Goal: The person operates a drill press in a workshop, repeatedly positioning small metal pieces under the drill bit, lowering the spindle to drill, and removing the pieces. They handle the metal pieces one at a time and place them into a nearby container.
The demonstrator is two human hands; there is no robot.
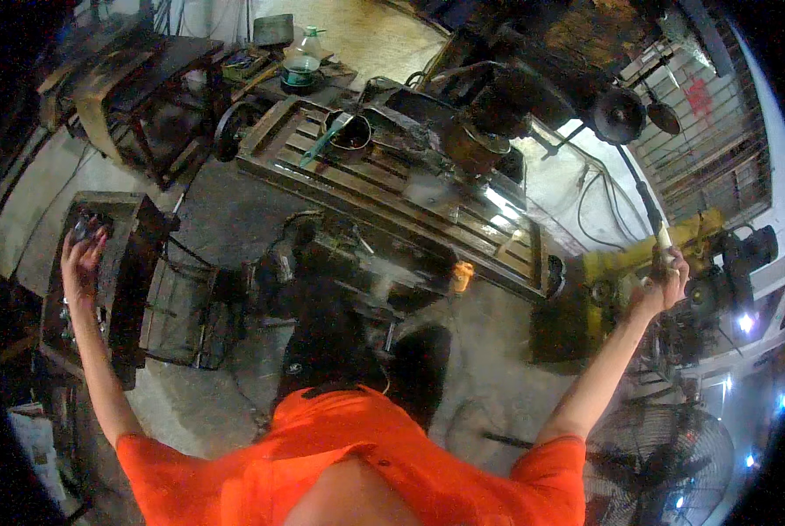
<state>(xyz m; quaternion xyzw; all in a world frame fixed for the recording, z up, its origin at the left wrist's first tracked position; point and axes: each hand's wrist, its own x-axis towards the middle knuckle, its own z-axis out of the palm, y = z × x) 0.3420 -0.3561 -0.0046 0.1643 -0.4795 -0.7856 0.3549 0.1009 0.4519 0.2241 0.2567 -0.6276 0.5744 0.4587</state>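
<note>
I stand in front of a large milling machine with a slotted table [384,188]. My left hand [81,259] reaches out to the far left and closes around a small dark metal part above a dark metal box [116,272]. My right hand [664,280] is stretched to the far right and grips the pale end of a long thin lever [642,206] that runs up toward the machine head [498,110]. My orange shirt fills the bottom of the view.
A dark pot with a teal-handled tool [347,131] sits on the machine table. A small orange can [460,276] stands at the table's front edge. A yellow machine [620,263] is at the right, a floor fan [664,460] at the lower right, a metal crate [182,311] at the left.
</note>
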